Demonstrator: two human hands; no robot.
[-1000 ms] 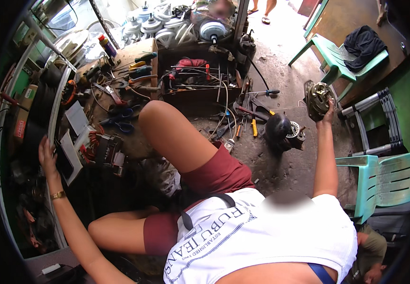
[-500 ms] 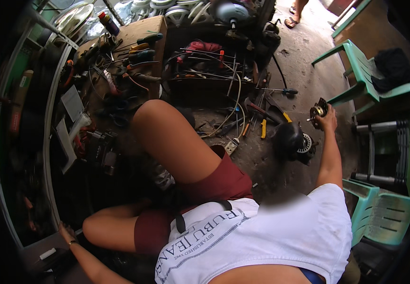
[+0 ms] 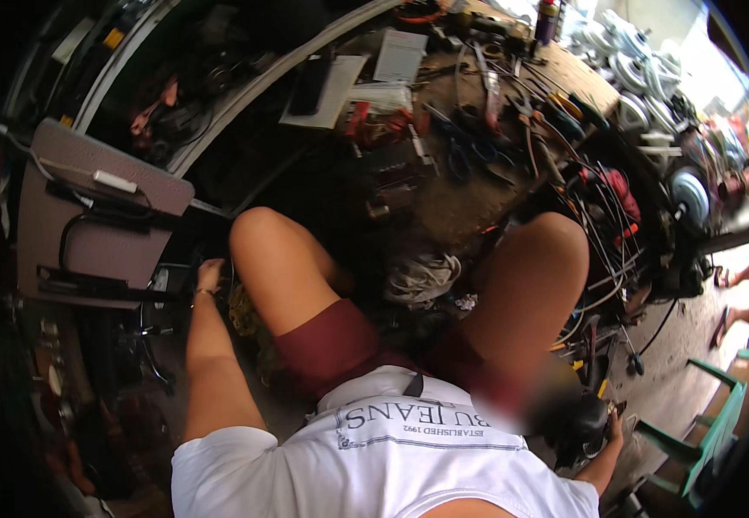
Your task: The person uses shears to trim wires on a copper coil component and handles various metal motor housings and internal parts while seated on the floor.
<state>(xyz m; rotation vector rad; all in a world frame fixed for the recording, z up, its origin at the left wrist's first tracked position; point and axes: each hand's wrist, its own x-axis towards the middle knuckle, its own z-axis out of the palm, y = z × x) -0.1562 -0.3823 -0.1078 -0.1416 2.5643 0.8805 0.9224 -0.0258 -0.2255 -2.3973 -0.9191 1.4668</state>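
Note:
My right hand [image 3: 614, 434] is at the lower right, its fingers curled round a small electric motor [image 3: 618, 407]; only a brassy sliver of it shows. Right beside that hand sits a rounded black housing [image 3: 583, 421], partly blurred. My left hand [image 3: 209, 274] reaches out past my left knee, close to the edge of a brownish board [image 3: 98, 220]. Its fingers are small and dark in shadow, so their grip is not clear. On the board lie a white oblong piece [image 3: 115, 181] and a cable.
A wooden bench [image 3: 577, 73] ahead carries pliers, scissors [image 3: 478, 155], screwdrivers and papers [image 3: 400, 56]. A crumpled pale bag [image 3: 422, 278] lies between my legs. Loose tools and wires crowd the right. Green plastic chairs [image 3: 711, 423] and another person's feet [image 3: 724, 324] are at the far right.
The view has swung left, bringing the brownish board into sight. My right hand with the motor now appears lower, beside the black housing. My left arm shows more fully.

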